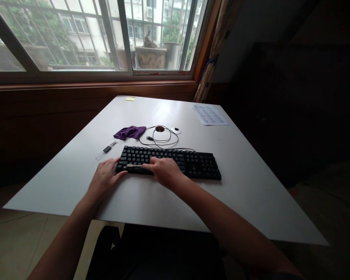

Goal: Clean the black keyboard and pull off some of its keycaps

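Observation:
A black keyboard point(201, 163) lies flat on the white table. My left hand point(106, 175) grips its left end, thumb along the front edge and fingers at the side. Over the keys, my right hand point(163, 170) is closed around a slim stick with a pale head, which looks like a toothbrush point(131, 166). The brush head rests at the lower left keys, close to my left thumb. My right hand hides part of the middle keys. Behind the keyboard its cable point(166, 145) lies in loose loops, the USB plug point(149, 138) among them.
A purple cloth point(130, 132) and a wire keycap puller point(107, 149) lie left of the cable. Behind it are a round hole point(160, 129) in the table point(245, 202) and a round cover point(176, 131). Printed sheets point(210, 115) and yellow sticky notes point(130, 98) lie farther back.

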### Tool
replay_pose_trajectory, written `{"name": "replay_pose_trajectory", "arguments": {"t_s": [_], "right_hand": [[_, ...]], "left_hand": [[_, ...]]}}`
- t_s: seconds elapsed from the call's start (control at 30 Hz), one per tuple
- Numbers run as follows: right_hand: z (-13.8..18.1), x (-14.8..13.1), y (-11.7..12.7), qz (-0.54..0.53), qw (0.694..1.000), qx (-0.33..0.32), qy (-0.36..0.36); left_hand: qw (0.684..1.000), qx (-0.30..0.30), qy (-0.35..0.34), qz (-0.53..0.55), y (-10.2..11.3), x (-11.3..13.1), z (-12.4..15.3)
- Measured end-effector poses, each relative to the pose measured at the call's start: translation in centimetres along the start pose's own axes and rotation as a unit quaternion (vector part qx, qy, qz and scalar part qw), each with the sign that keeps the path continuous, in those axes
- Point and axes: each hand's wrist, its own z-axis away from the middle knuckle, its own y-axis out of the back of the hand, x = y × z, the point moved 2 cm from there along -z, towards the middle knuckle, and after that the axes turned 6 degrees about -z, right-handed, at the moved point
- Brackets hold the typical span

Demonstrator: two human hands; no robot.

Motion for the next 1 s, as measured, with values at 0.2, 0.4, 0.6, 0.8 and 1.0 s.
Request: {"name": "replay_pose_trajectory", "arguments": {"t_s": [0.2, 0.4, 0.6, 0.8, 1.0], "right_hand": [[2.7, 2.6, 0.8, 0.027, 1.0, -0.007, -0.013], [7.0, 6.7, 1.5, 0.053, 0.997, -0.015, -0.054], [11.8, 11.6, 2.0, 0.052, 0.994, 0.006, -0.099], [17.8, 17.2, 2.8, -0.032, 0.991, 0.032, -0.125], [21.4, 19.1, 3.6, -0.127, 0.982, 0.097, -0.099]], "left_hand": [[1.0, -0.004, -0.001, -0.008, 0.1, 0.1, 0.0], [1.0, -0.01, -0.003, 0.0, 0.4, 0.2, -0.1], [1.0, -0.014, 0.023, 0.006, 0.2, -0.3, -0.1], [0.999, -0.013, 0.039, 0.023, 0.0, -0.7, -0.1], [0.999, -0.013, 0.047, 0.024, 0.1, -0.4, 0.0]]}}
